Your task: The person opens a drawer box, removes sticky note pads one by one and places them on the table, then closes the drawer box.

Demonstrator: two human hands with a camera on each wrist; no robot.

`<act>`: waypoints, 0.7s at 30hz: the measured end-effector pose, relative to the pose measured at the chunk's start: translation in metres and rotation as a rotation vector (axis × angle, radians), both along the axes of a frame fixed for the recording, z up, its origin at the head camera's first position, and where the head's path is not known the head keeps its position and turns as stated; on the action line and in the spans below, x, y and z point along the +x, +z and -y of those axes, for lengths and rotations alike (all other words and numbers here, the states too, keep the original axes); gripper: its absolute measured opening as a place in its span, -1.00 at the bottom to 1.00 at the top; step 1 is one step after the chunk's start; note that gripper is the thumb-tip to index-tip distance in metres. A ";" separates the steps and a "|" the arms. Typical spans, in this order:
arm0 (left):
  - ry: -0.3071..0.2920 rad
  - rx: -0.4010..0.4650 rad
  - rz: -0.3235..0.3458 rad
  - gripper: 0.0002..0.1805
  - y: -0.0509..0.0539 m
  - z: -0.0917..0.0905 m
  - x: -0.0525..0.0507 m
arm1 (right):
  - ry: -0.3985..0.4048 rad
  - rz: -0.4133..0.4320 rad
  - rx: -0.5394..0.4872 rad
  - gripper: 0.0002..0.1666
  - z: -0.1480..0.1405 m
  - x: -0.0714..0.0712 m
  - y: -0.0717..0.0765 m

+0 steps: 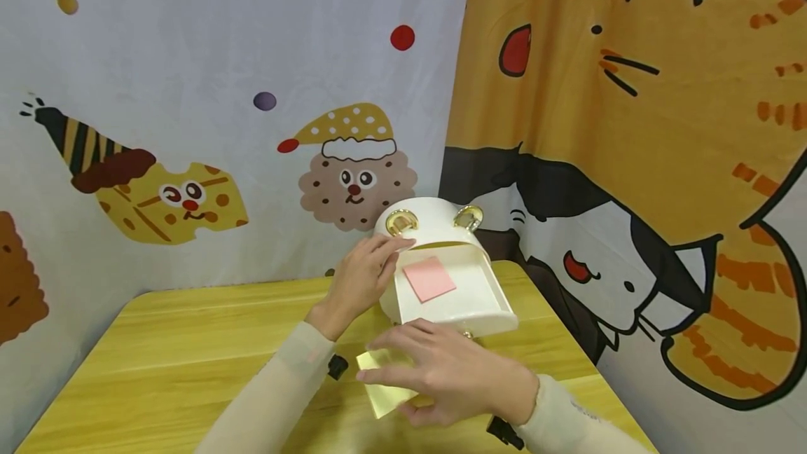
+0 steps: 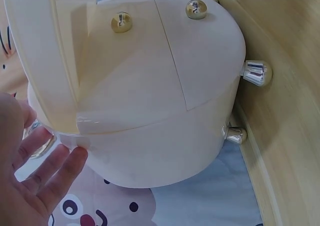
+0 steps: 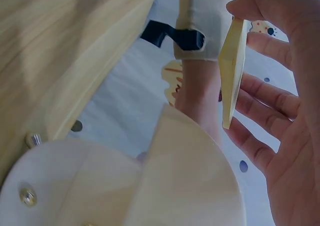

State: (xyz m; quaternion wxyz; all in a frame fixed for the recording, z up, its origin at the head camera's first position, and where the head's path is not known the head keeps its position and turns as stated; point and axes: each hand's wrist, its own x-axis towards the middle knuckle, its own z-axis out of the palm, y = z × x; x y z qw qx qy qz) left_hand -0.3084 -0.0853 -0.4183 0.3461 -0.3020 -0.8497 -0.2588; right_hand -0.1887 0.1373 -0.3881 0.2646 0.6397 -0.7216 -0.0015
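Note:
A white rounded box (image 1: 435, 219) with gold ear-shaped trims stands at the table's far right part, its white front compartment (image 1: 469, 303) open. Inside that compartment lies a pink sticky-note pad (image 1: 430, 279). My left hand (image 1: 362, 275) is at the box's left side, fingertips touching its upper edge; in the left wrist view its fingers (image 2: 62, 173) rest loosely extended against the white shell. My right hand (image 1: 454, 373), in front of the box, pinches a yellow sticky-note pad (image 3: 232, 70) between thumb and fingers. Part of that pad is hidden by the hand in the head view.
The wood-grain table (image 1: 208, 349) spreads left and forward of the box. Gold feet (image 2: 257, 73) hold the box up on it. A printed curtain (image 1: 189, 54) hangs behind, and an orange cat print (image 1: 630, 104) covers the right side.

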 end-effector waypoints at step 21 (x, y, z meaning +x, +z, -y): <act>0.002 -0.011 0.009 -0.59 0.000 0.000 0.001 | 0.055 -0.014 0.078 -0.24 0.011 0.011 -0.046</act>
